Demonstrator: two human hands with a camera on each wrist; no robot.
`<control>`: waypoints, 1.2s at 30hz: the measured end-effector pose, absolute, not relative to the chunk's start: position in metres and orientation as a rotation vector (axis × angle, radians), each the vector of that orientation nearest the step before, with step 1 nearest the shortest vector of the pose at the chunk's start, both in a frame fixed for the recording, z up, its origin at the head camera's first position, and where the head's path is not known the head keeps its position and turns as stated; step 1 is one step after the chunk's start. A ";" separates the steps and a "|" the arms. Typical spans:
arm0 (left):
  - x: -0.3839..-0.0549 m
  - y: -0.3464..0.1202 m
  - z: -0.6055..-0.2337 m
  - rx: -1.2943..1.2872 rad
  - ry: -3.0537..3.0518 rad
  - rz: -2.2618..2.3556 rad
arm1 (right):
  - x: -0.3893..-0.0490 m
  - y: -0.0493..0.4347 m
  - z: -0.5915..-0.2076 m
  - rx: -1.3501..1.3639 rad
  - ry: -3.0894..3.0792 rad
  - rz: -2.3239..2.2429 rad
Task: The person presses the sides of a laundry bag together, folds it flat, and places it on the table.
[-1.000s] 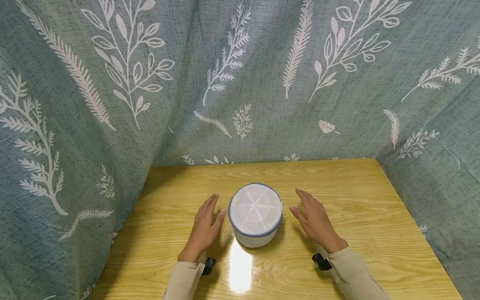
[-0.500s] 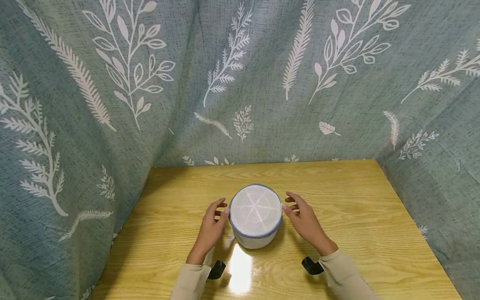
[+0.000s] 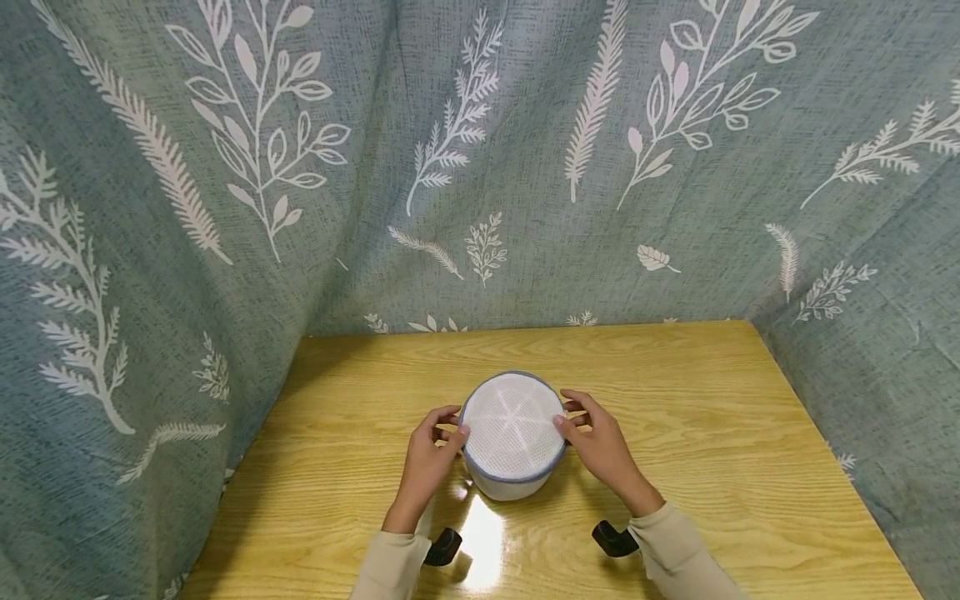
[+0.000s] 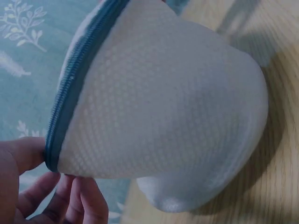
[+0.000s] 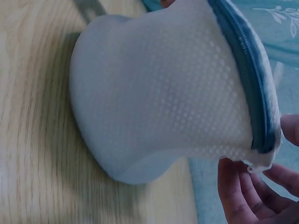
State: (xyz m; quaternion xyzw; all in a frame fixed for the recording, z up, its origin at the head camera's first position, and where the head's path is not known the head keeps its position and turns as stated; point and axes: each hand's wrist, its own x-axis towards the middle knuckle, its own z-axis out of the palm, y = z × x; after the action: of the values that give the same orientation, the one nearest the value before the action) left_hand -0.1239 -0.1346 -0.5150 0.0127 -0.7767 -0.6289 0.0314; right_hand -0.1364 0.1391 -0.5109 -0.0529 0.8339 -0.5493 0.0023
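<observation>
A white round mesh laundry bag point(image 3: 513, 427) with a blue zip band around its top edge stands on the wooden table. My left hand point(image 3: 429, 457) pinches its left edge, thumb on top and fingers below the blue zip point(image 4: 70, 100). On the opposite side my right hand point(image 3: 604, 448) holds the right edge in the same way. Near the right fingers point(image 5: 236, 193), a small zip end shows at the band's corner. Seen from both wrists, the mesh wall point(image 5: 154, 93) bulges and its lower part sags toward the table.
The wooden table point(image 3: 675, 392) extends around the bag on all sides. Behind and at both sides hangs a blue-green curtain point(image 3: 525, 275) with white leaf prints. Dark wrist cameras point(image 3: 444, 547) sit below both hands.
Both hands have moved inward from beside the bag and now grip its edges, thumbs on top. The bag has shifted very slightly, its top edge a little lower in the view.
</observation>
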 end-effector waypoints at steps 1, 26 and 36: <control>-0.124 -0.134 -0.514 0.049 -2.389 -1.947 | -0.136 0.138 -0.510 -0.161 2.608 -1.730; -0.124 -0.130 -0.531 0.232 -2.426 -1.879 | -0.142 0.122 -0.527 -0.046 2.565 -1.741; -0.124 -0.134 -0.546 0.234 -2.440 -1.843 | -0.142 0.115 -0.541 -0.006 2.580 -1.719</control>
State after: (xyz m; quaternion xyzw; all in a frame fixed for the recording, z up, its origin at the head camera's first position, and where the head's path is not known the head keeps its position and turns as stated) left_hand -0.1242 -0.1339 -0.5458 0.0762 -0.7951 -0.6006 0.0371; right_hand -0.1423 0.1147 -0.5408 -0.0020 0.8321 -0.5542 0.0208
